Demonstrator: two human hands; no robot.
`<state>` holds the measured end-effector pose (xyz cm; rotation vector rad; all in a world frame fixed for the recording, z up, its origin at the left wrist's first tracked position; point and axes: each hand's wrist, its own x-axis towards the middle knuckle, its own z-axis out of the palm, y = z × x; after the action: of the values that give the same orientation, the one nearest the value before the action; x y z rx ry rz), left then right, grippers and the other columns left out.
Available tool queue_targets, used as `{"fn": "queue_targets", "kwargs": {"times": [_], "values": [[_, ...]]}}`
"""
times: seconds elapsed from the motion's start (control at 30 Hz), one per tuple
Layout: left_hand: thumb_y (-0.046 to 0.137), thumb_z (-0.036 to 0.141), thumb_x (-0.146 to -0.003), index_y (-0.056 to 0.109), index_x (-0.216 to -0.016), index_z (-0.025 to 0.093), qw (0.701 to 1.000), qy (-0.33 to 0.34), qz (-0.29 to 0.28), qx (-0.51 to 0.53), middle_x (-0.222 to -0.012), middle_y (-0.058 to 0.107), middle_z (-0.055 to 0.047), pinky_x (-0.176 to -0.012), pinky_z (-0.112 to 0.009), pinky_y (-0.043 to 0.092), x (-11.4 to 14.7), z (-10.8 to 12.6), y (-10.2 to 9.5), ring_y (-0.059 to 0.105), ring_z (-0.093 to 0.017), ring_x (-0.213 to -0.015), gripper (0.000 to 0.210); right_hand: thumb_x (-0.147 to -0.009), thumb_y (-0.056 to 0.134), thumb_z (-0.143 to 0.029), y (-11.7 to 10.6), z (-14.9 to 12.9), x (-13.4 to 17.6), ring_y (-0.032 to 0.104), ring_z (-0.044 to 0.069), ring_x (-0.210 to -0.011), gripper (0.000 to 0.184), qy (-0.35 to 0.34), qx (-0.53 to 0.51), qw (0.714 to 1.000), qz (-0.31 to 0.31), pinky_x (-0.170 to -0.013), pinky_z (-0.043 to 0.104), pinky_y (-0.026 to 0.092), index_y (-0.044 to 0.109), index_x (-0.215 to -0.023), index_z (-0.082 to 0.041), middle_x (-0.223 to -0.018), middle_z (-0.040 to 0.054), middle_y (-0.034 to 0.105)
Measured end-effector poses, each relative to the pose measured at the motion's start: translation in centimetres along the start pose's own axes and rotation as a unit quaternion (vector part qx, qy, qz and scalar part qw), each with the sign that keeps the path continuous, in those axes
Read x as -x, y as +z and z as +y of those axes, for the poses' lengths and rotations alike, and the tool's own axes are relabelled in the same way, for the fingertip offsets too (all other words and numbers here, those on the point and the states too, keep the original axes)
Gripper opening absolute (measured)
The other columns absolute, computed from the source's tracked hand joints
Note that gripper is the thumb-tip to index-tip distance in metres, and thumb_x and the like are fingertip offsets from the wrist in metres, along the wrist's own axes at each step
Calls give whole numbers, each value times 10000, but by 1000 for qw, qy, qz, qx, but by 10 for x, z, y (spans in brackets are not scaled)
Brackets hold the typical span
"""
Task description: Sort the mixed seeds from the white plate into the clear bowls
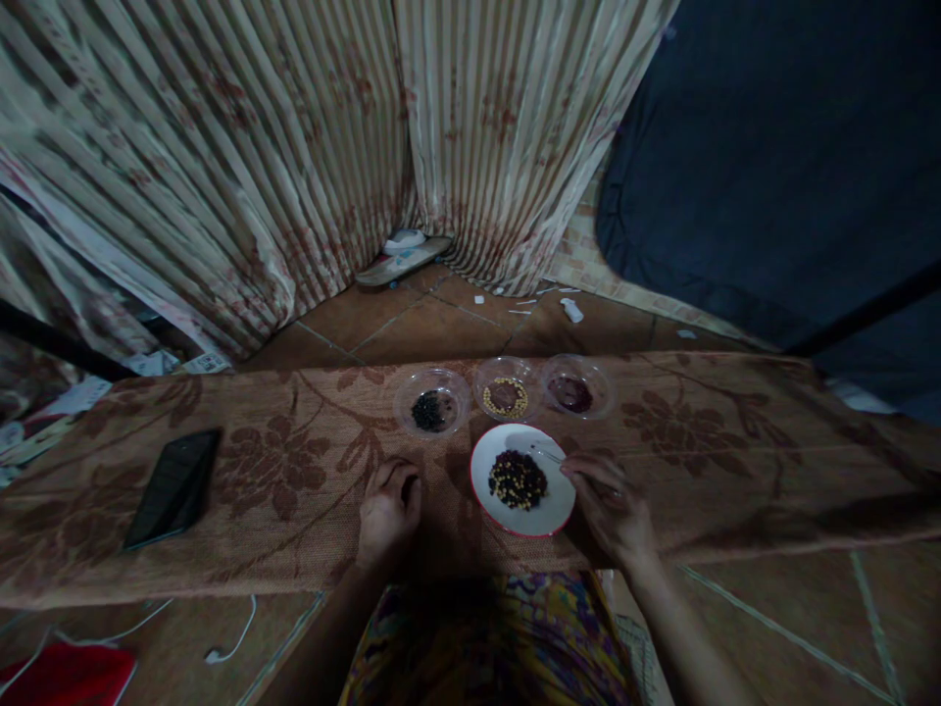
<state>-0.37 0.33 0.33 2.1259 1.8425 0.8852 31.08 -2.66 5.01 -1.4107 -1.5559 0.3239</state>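
Below centre, the right hand is pinching tweezers over a red-rimmed plate; the left hand resting, fingers half-curled.

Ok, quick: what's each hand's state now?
Left hand: curled, nothing visibly held; can't tell whether fully closed.
Right hand: closed on thin tweezers, over the white plate.

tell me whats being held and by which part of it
The right hand holds what look like thin tweezers by the end farther from the seeds; the left hand shows nothing held.
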Motion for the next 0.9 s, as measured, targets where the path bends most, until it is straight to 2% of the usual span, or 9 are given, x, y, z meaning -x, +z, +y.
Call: {"fn": "queue_targets", "kwargs": {"times": [0.2,0.3,0.37,0.5,0.6,0.73,0.8,0.9], "values": [[512,295,-895,663,-971,237,1000,-2,2,8,-1046,675,-62,-918,-364,527,-1,0,0,635,-220,-994,179,-868,650,-379,-22,7,-49,683,217,-769,195,11,57,983,173,-697,340,545,742,-798,-222,-813,61,732],[507,304,-901,664,-968,239,1000,2,9,4,-1043,674,-63,-918,-365,526,-1,-1,0,634,-223,-994,184,-848,665,-396,-26,16,-70,671,213,-751,222,32,39,978,202,-689,341,533,724,-803,-186,-807,72,721],[505,308,-903,665,-967,236,1000,2,10,4,-1049,672,-64,-912,-363,527,-1,-1,0,633,-223,-994,187,-848,665,-394,-24,18,-72,668,210,-755,227,38,37,978,203,-702,343,530,721,-808,-177,-809,73,717],[511,306,-901,665,-977,238,1000,-2,6,7,-1045,672,-59,-916,-363,523,-1,0,1,631,-221,-997,185,-844,683,-366,-11,8,-49,678,206,-775,195,54,-3,984,169,-708,330,537,736,-797,-184,-815,66,728],[512,307,-899,668,-975,241,1000,-5,3,6,-1043,677,-60,-912,-363,523,0,0,1,629,-221,-994,185,-837,703,-374,0,-1,-24,688,200,-752,185,101,-61,989,85,-671,315,548,744,-799,-198,-818,58,736],[509,301,-897,672,-971,239,1000,-10,1,-1,-1024,678,-60,-912,-366,521,-1,1,0,631,-222,-972,189,-856,690,-407,10,-8,-2,702,214,-833,202,97,-78,992,-32,-721,327,566,749,-844,-214,-892,68,744],[510,299,-897,672,-973,238,1000,-8,4,-1,-1019,676,-62,-925,-368,517,-1,2,0,631,-224,-981,189,-868,676,-416,14,-10,1,703,224,-872,214,89,-74,992,-56,-740,333,570,748,-855,-215,-917,78,744],[508,289,-902,669,-985,240,1000,-4,8,1,-1024,672,-66,-943,-365,512,0,1,0,626,-227,-1013,188,-884,658,-414,18,-12,-1,703,222,-870,212,75,-63,994,-53,-760,343,570,745,-846,-224,-909,73,745]]}}
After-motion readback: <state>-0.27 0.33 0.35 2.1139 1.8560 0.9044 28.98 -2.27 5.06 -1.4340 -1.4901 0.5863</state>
